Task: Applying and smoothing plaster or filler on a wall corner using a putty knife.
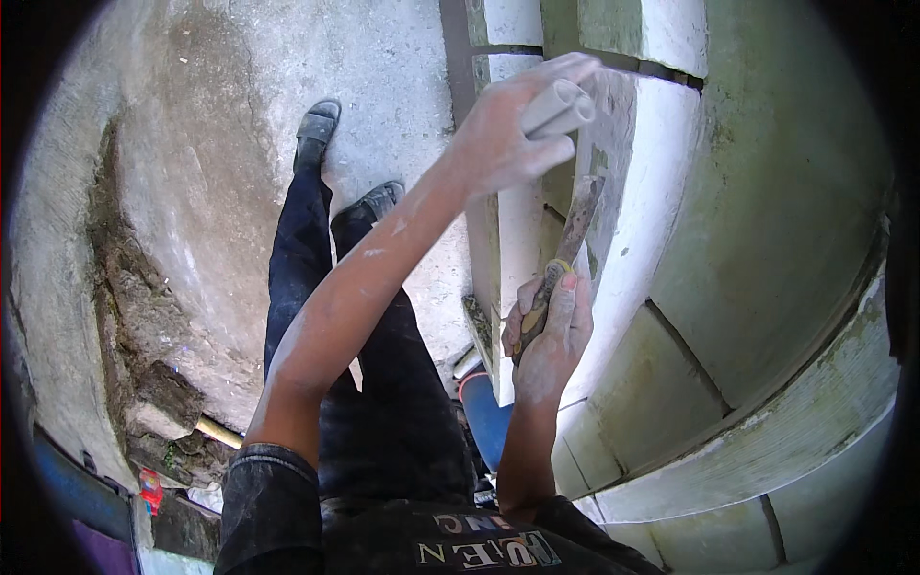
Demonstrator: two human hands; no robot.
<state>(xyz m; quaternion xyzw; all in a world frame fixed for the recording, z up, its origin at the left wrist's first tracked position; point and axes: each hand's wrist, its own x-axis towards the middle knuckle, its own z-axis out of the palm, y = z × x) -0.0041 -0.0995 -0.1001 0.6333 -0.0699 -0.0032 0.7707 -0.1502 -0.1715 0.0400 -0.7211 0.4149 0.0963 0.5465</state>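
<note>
My left hand [503,134], whitened with dust, reaches over a white ledge [661,144]. Its fingers close round a pale grey rolled piece [558,107] with round ends, like a rolled sheet or short tubes; I cannot tell which. Lower down, my right hand [556,340] grips the dark handle of a knife-like scraping tool [578,222]. A yellow band shows where its handle meets the blade. That worn, stained blade points up and away beside the ledge, its tip below my left hand and apart from it.
A pale green wall [786,211] with dark joints curves along the right. Near my right forearm stands a blue container [487,417]. My sandalled feet are on the dusty concrete floor [383,86]. Broken rubble [163,402] and a red object [150,491] lie at left.
</note>
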